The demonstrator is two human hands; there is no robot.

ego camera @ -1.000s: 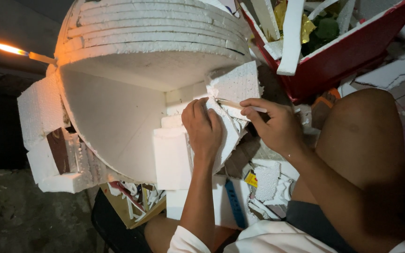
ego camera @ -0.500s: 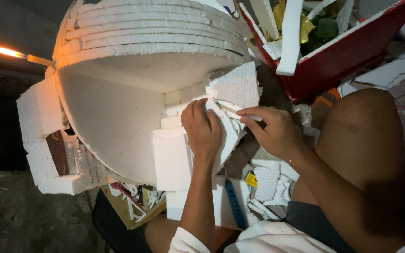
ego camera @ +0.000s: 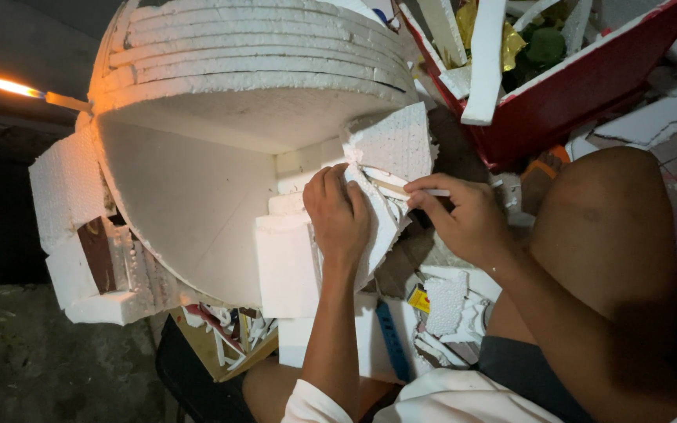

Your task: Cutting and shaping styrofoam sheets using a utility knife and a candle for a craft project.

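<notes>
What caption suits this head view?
Left hand steadies a white foam piece while right hand works a thin blade.

**What you can count here**

You have two hands in view: your left hand [ego camera: 338, 215] and your right hand [ego camera: 464, 219]. Between your right fingers [ego camera: 425, 188] sits one thin stick [ego camera: 432, 192]. Under your left fingers lies one foam dome [ego camera: 197, 196], built of about six stacked foam rings [ego camera: 252, 47]. Up and right of your fingers stands one red box [ego camera: 581, 94]. Far left burns one flame [ego camera: 9, 86].
</notes>
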